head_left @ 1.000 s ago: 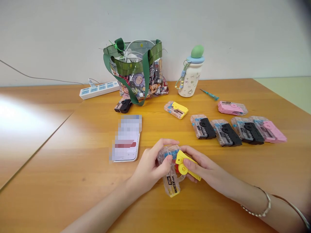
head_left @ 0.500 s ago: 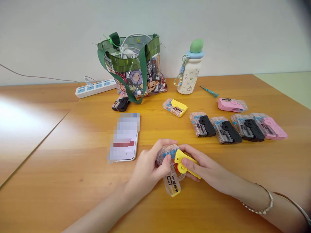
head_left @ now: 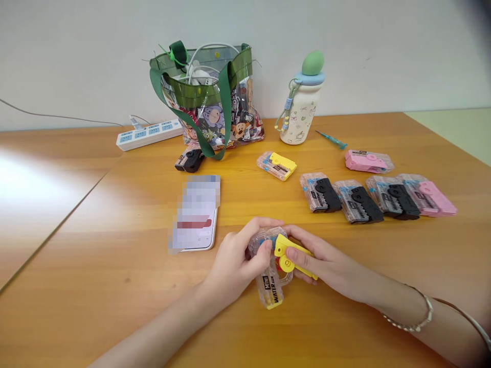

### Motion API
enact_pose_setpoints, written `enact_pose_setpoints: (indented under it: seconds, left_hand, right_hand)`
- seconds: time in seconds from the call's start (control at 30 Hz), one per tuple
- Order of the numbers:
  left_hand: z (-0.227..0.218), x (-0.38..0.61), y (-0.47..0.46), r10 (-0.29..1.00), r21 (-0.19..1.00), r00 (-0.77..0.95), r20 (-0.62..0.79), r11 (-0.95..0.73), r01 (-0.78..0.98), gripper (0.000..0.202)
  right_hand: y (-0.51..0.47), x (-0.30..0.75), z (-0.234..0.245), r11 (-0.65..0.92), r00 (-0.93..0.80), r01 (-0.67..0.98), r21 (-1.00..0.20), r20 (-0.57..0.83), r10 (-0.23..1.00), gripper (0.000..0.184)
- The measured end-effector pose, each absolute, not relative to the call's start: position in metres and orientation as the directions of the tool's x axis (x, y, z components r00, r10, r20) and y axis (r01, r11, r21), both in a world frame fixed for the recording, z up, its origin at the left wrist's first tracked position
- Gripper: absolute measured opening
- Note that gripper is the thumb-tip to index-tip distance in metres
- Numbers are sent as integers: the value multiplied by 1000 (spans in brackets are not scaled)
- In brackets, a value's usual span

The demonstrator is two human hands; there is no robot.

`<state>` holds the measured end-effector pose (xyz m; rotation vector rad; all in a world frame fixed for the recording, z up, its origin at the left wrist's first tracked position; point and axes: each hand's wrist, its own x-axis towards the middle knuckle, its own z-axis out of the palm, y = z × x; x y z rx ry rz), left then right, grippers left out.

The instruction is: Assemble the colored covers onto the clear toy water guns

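Observation:
A mini water gun [head_left: 271, 289] with a clear body and a yellow front part is held between both hands, just above the near part of the table. My left hand [head_left: 245, 255] grips the clear body at its back end, thumb pressed on the side. Around the yellow part is my right hand [head_left: 318, 258], its thumb on top near the round yellow pivot and its fingers partly hidden behind. The gun is unfolded, with its clear handle pointing down toward me and lettering on its side. Inside, a blue part and a bit of red show.
Folded water guns lie beyond the hands: a yellow one [head_left: 276, 165], several black ones [head_left: 358, 203] and pink ones [head_left: 368, 161]. A phone [head_left: 195, 214] lies left. Farther back are a power strip [head_left: 149, 134], a bag [head_left: 215, 107], a bottle [head_left: 302, 110] and a small teal screwdriver [head_left: 332, 139].
The view has shifted slightly, so the things at the back sit a little higher. Both hands keep the same hold on the water gun, which has barely moved.

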<state>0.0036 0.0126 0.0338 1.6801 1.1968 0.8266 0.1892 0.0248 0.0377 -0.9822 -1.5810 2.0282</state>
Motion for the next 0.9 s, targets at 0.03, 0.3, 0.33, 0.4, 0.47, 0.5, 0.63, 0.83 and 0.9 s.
enact_pose_setpoints:
  seconds: [0.03,0.3,0.33,0.4,0.47,0.5,0.63,0.83,0.9]
  left_hand:
    - [33,3,13,949,926,315,33,-148,349,28]
    - [31,1,13,923,937,378,74,-194,290,26]
    - [32,1,13,921,931,381,87,-211,298,26]
    - [32,0,13,925,912,365,108,-238,334,26]
    - [32,0,13,939,885,311,146,-264,383,27]
    - [33,-1,14,945,868,272,184,-286,406,28]
    - [35,-2,18,875,740,214,433,-481,471,27]
    - [34,-4,18,716,551,272,643,-680,484,27]
    - [33,-5,18,679,525,266,685,-712,465,27]
  right_hand:
    - [25,189,38,-289,-678,113,-951,-286,677,38]
    - [23,187,38,-278,-652,76,-958,-258,712,37]
    - [22,187,37,-274,-648,71,-959,-254,718,37]
    - [22,186,37,-231,-639,63,-971,-218,738,33]
    - [22,187,37,-101,-605,80,-992,-129,785,26]
    - [22,188,37,4,-577,106,-994,-58,814,23]
    - [27,197,37,557,-458,287,-779,399,794,26]
    - [30,209,40,855,-504,448,-262,715,484,40]
    - [29,211,42,870,-526,426,-247,715,461,40]
